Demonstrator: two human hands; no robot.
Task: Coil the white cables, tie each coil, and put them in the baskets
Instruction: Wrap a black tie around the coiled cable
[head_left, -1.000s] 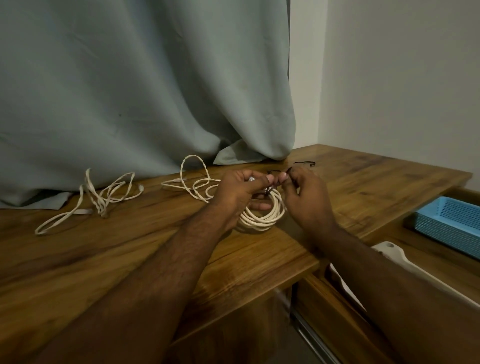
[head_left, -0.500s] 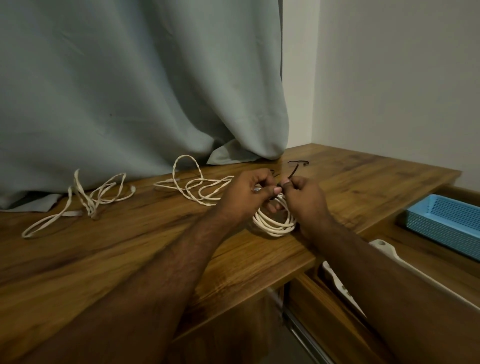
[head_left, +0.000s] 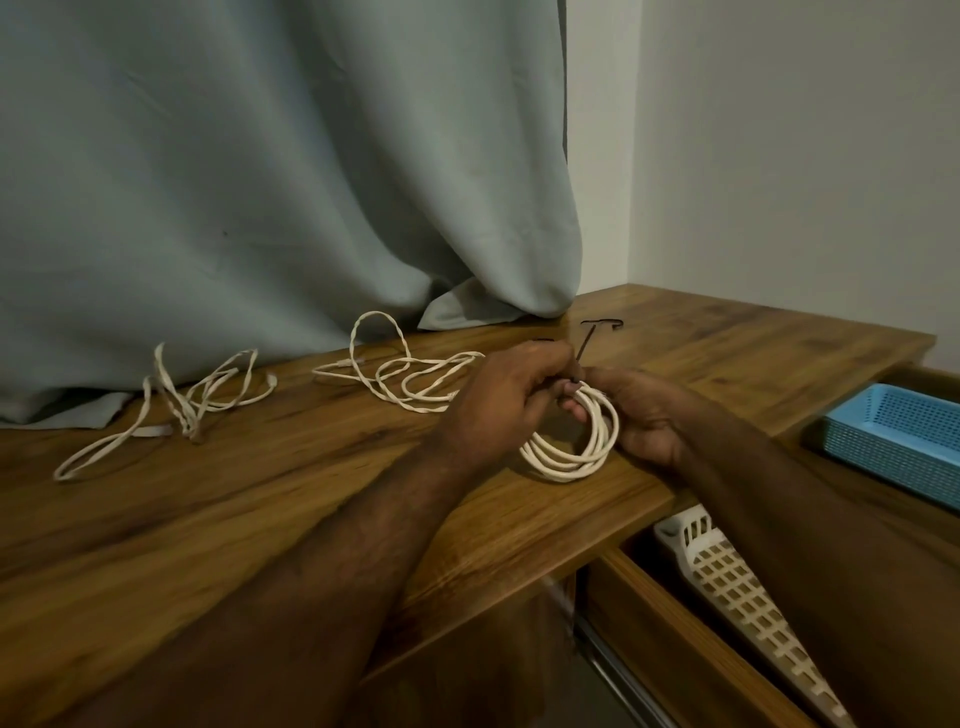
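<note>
Coil (head_left: 571, 441) now lower, pinched with dark tie (head_left: 581, 345) between both hands (head_left: 506, 395) (head_left: 641, 415).

Single view, head-worn wide-angle camera, looking forward and down from above and behind both forearms, close to the grip where the left hand (head_left: 506, 395) and right hand (head_left: 641, 415) meet at frame centre. Beyond the grip: curtain (head_left: 280, 171) and wall corner; right of and below the grip: blue basket (head_left: 898, 441) and white basket (head_left: 737, 582). No second view shares the scene.
</note>
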